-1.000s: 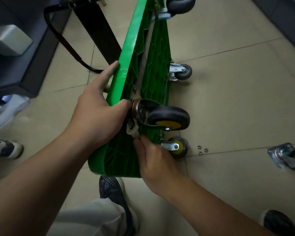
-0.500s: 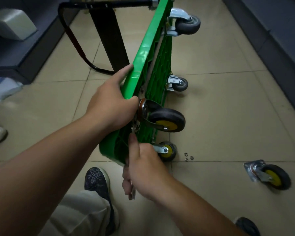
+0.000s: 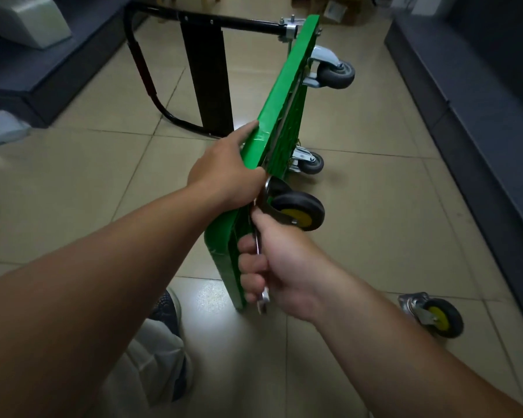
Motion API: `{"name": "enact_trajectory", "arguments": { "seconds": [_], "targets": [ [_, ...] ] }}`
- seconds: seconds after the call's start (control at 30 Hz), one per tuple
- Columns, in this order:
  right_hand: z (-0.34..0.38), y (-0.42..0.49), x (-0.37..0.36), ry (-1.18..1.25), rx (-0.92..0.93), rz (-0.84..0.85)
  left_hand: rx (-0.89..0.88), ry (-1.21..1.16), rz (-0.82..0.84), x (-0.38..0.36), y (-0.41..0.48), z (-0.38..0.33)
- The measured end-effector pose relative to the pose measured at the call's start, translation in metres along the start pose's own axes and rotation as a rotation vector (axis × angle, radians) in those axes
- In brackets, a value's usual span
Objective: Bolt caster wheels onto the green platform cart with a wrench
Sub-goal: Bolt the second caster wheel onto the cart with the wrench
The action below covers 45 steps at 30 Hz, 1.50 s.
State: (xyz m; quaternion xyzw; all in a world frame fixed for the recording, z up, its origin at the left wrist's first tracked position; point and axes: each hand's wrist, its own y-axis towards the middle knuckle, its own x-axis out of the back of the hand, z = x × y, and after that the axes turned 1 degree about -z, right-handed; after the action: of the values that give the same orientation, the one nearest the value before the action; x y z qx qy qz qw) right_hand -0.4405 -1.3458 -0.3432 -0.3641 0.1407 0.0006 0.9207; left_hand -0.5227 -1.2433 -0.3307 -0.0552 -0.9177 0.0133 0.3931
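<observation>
The green platform cart (image 3: 280, 95) stands on its long edge on the tiled floor, underside facing right. My left hand (image 3: 227, 173) grips its upper edge, forefinger stretched along the plastic. A black caster with a yellow hub (image 3: 298, 211) sits against the underside just below that hand. My right hand (image 3: 272, 260) holds a silver wrench (image 3: 262, 298) upright in a fist, its upper end at the caster's mounting plate and its lower jaw poking out below my fingers. Two grey casters (image 3: 335, 73) (image 3: 310, 164) are fixed farther along the underside.
A loose yellow-hub caster (image 3: 435, 313) lies on the floor at the right. The cart's black folding handle (image 3: 206, 73) rests on the tiles to the left. Dark low platforms (image 3: 480, 122) run along both sides. My shoe (image 3: 166, 309) and trouser leg are below the cart.
The view has pulled back and up. My right hand slid down the wrench into a full fist grip. My left hand keeps its hold on the cart edge.
</observation>
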Motion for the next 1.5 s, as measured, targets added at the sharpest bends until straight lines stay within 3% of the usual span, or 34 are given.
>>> {"name": "enact_trajectory", "arguments": {
  "seconds": [0.1,0.2,0.33,0.5,0.7,1.13,1.27,1.5],
  "targets": [
    [-0.046,0.015,0.017,-0.459,0.423,-0.361,0.008,-0.005,0.007,0.0,0.002,0.0],
    [-0.082,0.034,0.044,-0.657,0.558,-0.521,0.01,0.012,-0.001,-0.001,0.003,0.0],
    [-0.101,0.063,0.067,-0.736,0.703,-0.571,0.012,0.015,-0.016,-0.004,0.006,0.001],
    [-0.096,0.085,0.061,-0.746,0.968,-0.52,-0.007,0.028,-0.024,-0.005,0.01,0.004],
    [-0.086,0.107,0.051,-0.794,1.103,-0.588,-0.031,0.011,-0.026,-0.006,0.012,0.005],
    [-0.07,0.114,0.044,-0.777,0.981,-0.307,-0.048,0.01,-0.014,-0.003,0.012,0.007],
    [-0.065,0.096,0.039,-0.77,0.84,-0.221,-0.04,0.008,-0.018,-0.003,0.013,0.007],
    [-0.04,0.049,0.017,-0.67,0.442,-0.109,-0.025,0.045,-0.043,-0.005,0.009,0.003]
  ]
}}
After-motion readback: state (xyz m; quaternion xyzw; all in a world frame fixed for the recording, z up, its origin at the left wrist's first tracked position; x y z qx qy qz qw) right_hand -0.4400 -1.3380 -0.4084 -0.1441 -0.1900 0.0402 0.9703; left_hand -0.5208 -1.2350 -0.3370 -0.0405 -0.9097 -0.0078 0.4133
